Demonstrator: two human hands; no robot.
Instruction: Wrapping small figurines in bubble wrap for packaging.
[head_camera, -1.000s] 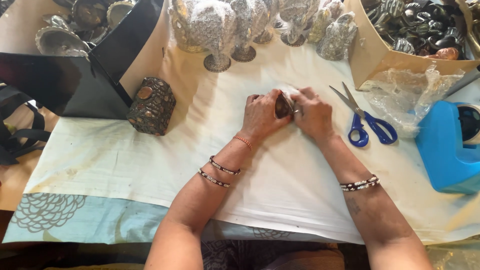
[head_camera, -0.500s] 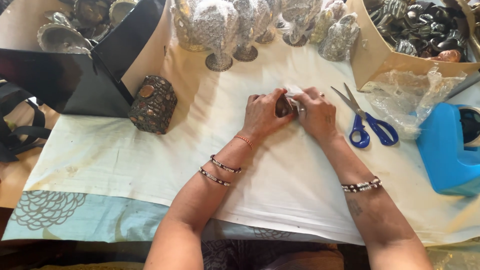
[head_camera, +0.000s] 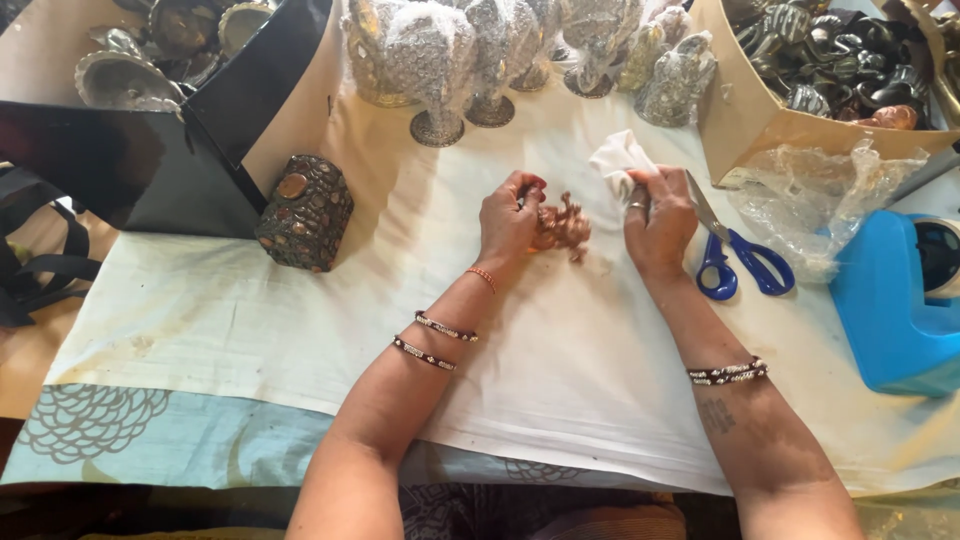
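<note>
Far left: black bag (head_camera: 130, 170) standing open on the worktop (head_camera: 560, 380), with silver metal dishes (head_camera: 150, 50) behind it.
Beside the bag: small dark box (head_camera: 305, 212) set with round stones, resting on the white cloth (head_camera: 300, 320) that covers the worktop.
Back row, centre: cluster of silver-grey figurines (head_camera: 470, 50) on round bases, upright.
Centre: left hand (head_camera: 510, 222), fingers closed around a small copper-coloured ornament (head_camera: 562, 226), held just above the cloth; beaded bracelets on the forearm.
Just right of it: right hand (head_camera: 660, 215), fingers closed on a crumpled piece of white paper (head_camera: 618, 155), which rises above the knuckles. The two hands are near each other but apart.
Right of the right hand: scissors (head_camera: 735, 255) with blue handles, lying flat, touching the wrist's edge or just beside it; cannot tell which.
Further right: crumpled clear plastic (head_camera: 810, 205), and behind it a cardboard box (head_camera: 770, 125) filled with dark metal pieces (head_camera: 840, 55).
Far right edge: blue tape dispenser (head_camera: 890, 310).
</note>
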